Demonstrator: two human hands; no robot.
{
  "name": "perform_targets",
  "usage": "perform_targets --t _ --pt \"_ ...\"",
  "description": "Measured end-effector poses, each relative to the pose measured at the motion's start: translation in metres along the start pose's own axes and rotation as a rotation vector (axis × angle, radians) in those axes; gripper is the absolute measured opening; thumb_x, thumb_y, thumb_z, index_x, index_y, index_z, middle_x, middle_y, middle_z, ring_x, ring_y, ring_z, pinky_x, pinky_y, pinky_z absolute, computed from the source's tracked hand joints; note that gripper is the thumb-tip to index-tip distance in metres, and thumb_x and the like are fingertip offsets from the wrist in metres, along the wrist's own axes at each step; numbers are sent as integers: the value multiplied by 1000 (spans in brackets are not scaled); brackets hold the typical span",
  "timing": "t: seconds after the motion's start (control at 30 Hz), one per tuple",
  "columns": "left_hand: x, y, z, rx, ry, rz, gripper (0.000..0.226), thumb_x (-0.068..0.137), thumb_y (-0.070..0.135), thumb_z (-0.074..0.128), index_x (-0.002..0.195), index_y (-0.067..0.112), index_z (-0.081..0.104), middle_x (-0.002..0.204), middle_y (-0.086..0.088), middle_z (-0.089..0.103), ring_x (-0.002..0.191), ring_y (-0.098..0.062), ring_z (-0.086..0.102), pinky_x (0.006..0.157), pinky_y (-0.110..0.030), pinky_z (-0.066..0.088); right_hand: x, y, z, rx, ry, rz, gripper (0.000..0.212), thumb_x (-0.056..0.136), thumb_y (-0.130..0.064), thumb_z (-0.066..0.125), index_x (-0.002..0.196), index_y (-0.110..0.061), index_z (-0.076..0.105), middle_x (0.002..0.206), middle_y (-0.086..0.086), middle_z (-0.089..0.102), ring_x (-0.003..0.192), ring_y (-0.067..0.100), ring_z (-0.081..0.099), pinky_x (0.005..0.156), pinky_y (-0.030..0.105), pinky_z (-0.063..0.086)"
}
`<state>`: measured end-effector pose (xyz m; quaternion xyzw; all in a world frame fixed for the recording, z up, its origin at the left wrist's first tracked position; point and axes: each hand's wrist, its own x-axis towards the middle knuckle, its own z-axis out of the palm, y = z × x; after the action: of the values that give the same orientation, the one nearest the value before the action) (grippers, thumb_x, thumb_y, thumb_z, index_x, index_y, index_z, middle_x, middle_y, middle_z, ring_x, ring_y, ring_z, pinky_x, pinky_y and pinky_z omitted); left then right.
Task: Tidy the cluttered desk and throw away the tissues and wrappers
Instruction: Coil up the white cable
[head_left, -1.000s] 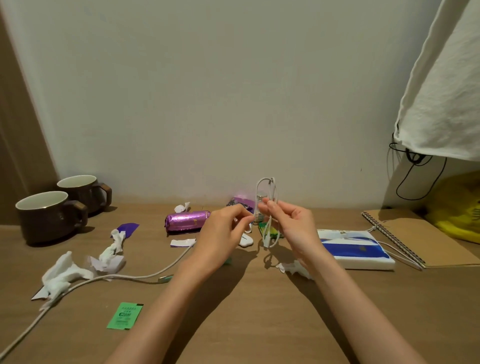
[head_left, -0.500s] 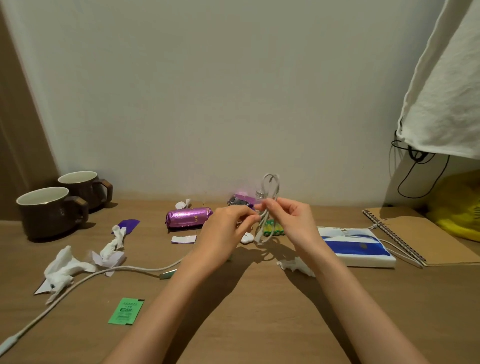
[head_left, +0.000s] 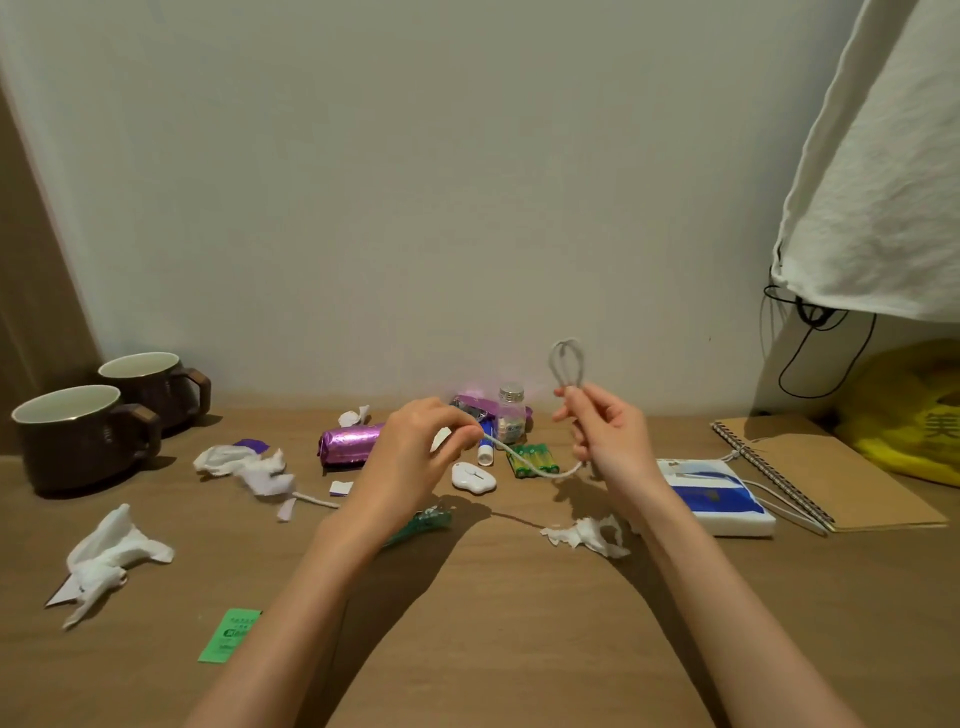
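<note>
My right hand (head_left: 608, 431) grips the folded loops of a white cable (head_left: 566, 361) above the desk, the loop sticking up over my fingers. My left hand (head_left: 415, 457) pinches the loose strand of the same cable, which sags between both hands. Crumpled tissues lie at the left front (head_left: 106, 558), at the left middle (head_left: 244, 465) and under my right wrist (head_left: 587, 535). A purple foil wrapper (head_left: 348, 441) lies behind my left hand, a green wrapper (head_left: 231, 634) near the front, and a clear green one (head_left: 423, 522) under my left wrist.
Two brown mugs (head_left: 78, 434) stand at the left. Batteries (head_left: 532, 457), a small bottle (head_left: 511, 413), a glue stick (head_left: 485, 449) and a white clip (head_left: 472, 478) sit mid-desk. A tissue pack (head_left: 711, 499), spiral notebook (head_left: 821, 467) and yellow bag (head_left: 909, 415) are right.
The hands have moved apart: the right one rose to the right with the loops, the left one slid along the strand. The cable's tail has been drawn in across the desk towards the middle.
</note>
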<state>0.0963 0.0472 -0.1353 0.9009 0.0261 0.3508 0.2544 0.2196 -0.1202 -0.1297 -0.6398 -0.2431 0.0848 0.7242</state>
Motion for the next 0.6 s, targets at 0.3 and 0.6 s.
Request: perform_targets --t 0.3,0.6 --pt "-2 4 7 5 102 79 14 82 19 69 94 17 76 79 1 66 69 -6 55 59 -20 46 -24 3 37 -20 -295 147 18 98 -20 47 106 -8 58 98 15 72 85 32 71 68 33 60" --pt "-2 2 7 59 118 116 14 80 18 71 93 16 75 79 0 67 71 -10 54 59 -16 42 -23 9 41 82 -413 217 24 101 -20 42 117 -4 51 67 2 60 54 10 55 62 30 56"
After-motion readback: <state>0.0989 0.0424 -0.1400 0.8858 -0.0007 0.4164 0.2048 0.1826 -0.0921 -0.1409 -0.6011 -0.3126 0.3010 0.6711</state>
